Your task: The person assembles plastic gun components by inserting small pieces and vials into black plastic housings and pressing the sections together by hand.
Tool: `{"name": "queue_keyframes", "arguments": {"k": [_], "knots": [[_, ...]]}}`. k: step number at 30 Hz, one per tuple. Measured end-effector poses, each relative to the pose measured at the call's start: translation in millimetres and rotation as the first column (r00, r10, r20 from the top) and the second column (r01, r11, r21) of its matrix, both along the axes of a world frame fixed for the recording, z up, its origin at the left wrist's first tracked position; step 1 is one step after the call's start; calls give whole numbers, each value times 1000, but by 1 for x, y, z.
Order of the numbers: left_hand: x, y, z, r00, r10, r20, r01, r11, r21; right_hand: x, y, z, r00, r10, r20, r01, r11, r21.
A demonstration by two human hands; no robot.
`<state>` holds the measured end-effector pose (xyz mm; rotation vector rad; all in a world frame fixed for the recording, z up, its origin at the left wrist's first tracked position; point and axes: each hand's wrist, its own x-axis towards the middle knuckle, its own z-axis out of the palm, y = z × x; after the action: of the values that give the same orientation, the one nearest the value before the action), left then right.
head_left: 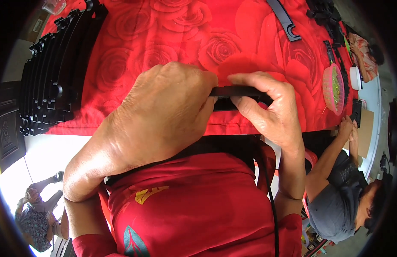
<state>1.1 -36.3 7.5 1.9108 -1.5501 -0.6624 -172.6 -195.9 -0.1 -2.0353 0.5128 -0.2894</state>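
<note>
Near the front edge of the red cloth, a long black plastic part [225, 91] is held level between my two hands. My left hand [166, 109] covers its left end, back of the hand up, with the fingers curled out of sight. On the other end, my right hand [269, 103] pinches the part, its thumb below and the index finger above. How far the part runs beneath my left hand is hidden. A similar-looking black strip [286, 21] with a notched end lies on the cloth at the far right.
Many long curved black plastic parts [61, 73] are lined up at the left. On the right stand a pink basket [328, 90] with small green pieces, and a heap of black parts [324, 15]. A co-worker [339, 201] sits at right; another person [38, 218] sits at lower left.
</note>
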Motion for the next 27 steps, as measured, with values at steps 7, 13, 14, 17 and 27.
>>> {"name": "queue_keyframes", "arguments": {"k": [7, 13, 14, 17, 27], "knots": [[2, -5, 8, 979, 150, -140, -142, 988, 62, -10, 6, 15, 926, 21, 378, 228, 765, -602], [-5, -6, 6, 980, 156, -121, -153, 988, 36, -6, 26, -3, 957, -82, 278, 219, 833, -507], [-5, -5, 5, 980, 157, -120, -154, 987, 38, -5, 28, -2, 957, -81, 278, 218, 835, -506], [-6, -4, 3, 980, 151, -127, -149, 989, 24, -5, 33, -4, 971, -151, 185, 198, 944, -264], [-10, -6, 0, 975, 134, -175, -149, 986, -75, -5, 42, -13, 931, -229, 284, 265, 960, -95]]}}
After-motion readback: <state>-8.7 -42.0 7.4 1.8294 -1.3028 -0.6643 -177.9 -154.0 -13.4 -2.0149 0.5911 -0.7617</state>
